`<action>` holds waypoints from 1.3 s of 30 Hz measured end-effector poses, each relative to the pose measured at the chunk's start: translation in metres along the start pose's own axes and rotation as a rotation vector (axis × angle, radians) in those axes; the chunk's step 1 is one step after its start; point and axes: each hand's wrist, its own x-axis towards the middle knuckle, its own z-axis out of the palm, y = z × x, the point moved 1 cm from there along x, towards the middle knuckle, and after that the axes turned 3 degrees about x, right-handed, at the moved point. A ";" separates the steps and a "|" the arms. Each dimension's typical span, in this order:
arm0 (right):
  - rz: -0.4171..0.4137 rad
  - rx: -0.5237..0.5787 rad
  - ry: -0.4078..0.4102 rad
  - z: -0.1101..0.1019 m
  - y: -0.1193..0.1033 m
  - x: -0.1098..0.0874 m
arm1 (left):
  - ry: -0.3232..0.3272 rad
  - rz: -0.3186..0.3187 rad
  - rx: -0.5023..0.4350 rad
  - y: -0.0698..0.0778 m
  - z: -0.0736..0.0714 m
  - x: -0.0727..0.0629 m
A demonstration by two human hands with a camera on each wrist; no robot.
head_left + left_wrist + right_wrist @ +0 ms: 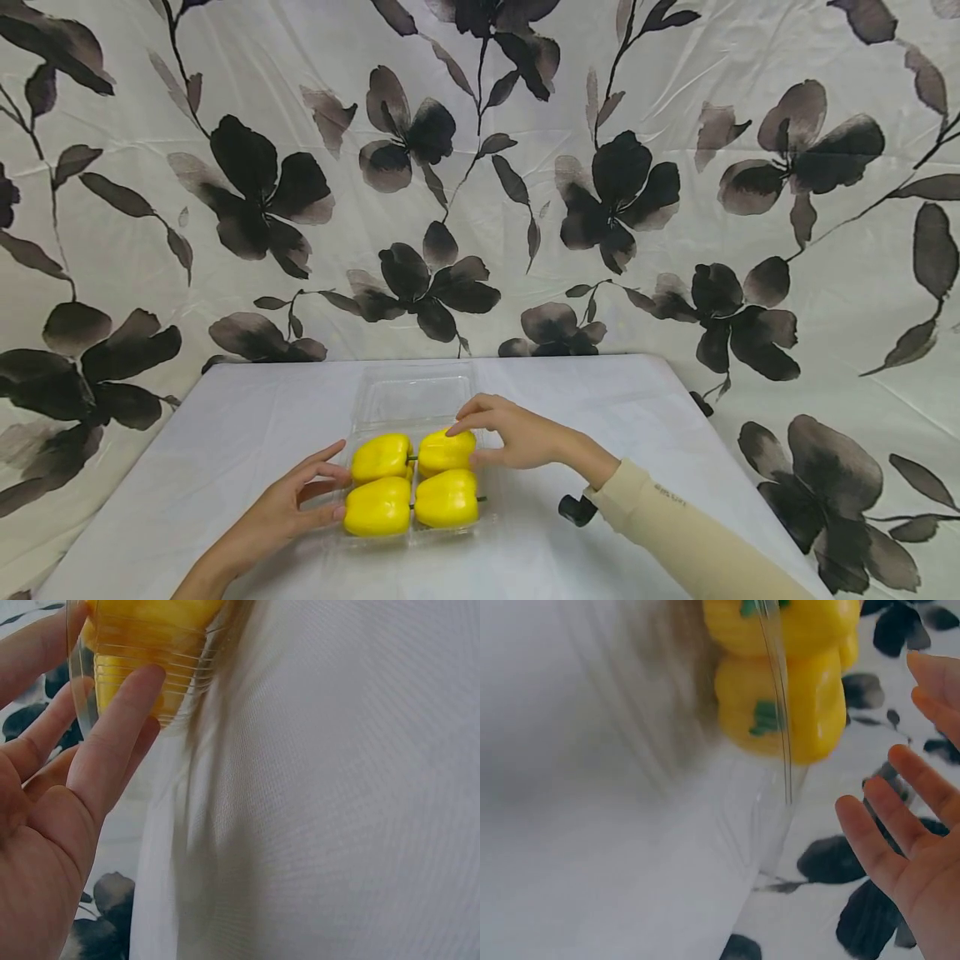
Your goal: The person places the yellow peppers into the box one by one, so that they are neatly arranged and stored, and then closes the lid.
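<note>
Several yellow bell peppers (446,498) with green stems sit in rows in a clear plastic clamshell container (375,540). Its transparent lid (412,402) lies folded back behind them. At the container's left side is my left hand (281,508), fingers extended; in the left wrist view its fingertips rest against the ribbed clear wall (184,679). My right hand (517,433) hovers by the back right pepper (442,450), fingers loosely bent. The right wrist view shows this hand (922,855) with spread fingers and nothing in its grasp, apart from the peppers (810,712).
The container stands on a table with a white cloth (585,400). A black device (577,510) is strapped at the right wrist, below a beige sleeve (675,525). A white curtain with dark flowers (525,208) hangs behind the table.
</note>
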 end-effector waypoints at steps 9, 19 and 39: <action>0.096 0.131 0.096 -0.013 0.030 0.015 | 0.002 -0.033 0.006 -0.001 0.001 0.001; 0.170 0.160 0.196 -0.013 0.050 0.034 | -0.003 0.015 -0.005 -0.002 -0.001 0.000; 0.382 0.391 0.298 0.002 0.096 0.047 | -0.018 0.014 -0.019 -0.004 -0.002 -0.003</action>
